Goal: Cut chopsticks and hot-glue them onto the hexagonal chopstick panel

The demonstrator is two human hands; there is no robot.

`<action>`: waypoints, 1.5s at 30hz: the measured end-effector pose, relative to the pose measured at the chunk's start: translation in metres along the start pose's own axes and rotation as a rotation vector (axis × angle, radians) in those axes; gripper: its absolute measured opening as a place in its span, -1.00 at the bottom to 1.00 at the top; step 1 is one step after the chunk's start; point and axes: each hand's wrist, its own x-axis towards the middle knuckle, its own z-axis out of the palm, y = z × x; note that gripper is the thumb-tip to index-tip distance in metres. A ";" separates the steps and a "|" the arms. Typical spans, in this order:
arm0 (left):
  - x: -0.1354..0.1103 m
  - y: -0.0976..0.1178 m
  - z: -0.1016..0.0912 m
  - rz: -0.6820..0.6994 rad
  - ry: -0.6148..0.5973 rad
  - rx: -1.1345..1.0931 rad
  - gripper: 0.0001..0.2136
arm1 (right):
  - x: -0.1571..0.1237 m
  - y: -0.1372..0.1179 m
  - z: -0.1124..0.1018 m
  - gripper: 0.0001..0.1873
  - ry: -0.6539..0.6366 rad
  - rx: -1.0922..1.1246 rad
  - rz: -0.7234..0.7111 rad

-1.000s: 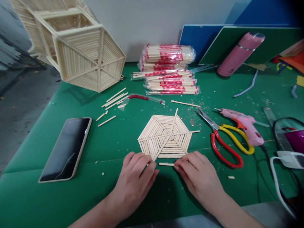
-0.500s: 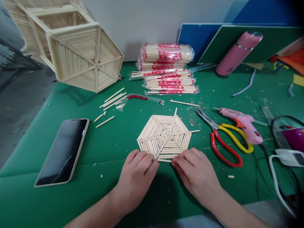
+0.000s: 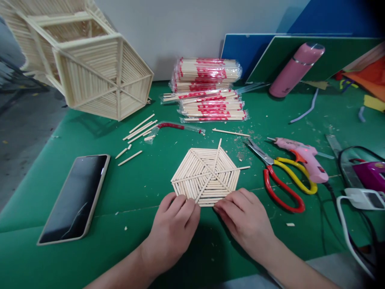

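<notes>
A flat hexagonal panel of wooden sticks (image 3: 207,176) lies in front of me, its rows crossed by longer spokes. Two spoke ends stick out past its far and right edges. Along the near edge runs a single wooden stick (image 3: 207,205). My left hand (image 3: 177,220) is closed at that stick's left end, fingertips bunched by the panel's lower left corner. At the stick's right end, my right hand (image 3: 245,214) pinches with thumb and fingers. The fingertips partly hide both ends of the stick.
Right of the panel lie red-and-yellow-handled scissors (image 3: 272,172) and a pink glue gun (image 3: 303,156). A phone (image 3: 75,198) lies left. Behind are loose sticks (image 3: 140,130), wrapped chopstick bundles (image 3: 210,90), a large stick-built structure (image 3: 99,76) and a pink flask (image 3: 296,70).
The near-edge stick now sits closer against the panel's last row, with both hands still at its ends. The whole view has shifted slightly.
</notes>
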 end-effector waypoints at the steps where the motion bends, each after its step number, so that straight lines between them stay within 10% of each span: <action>1: 0.000 0.000 0.000 0.001 0.002 0.004 -0.80 | -0.001 0.001 -0.001 -0.84 0.012 0.015 0.007; 45: 0.011 0.015 0.002 0.030 0.061 -0.044 -0.70 | -0.020 0.037 -0.023 -0.83 -0.040 0.193 0.185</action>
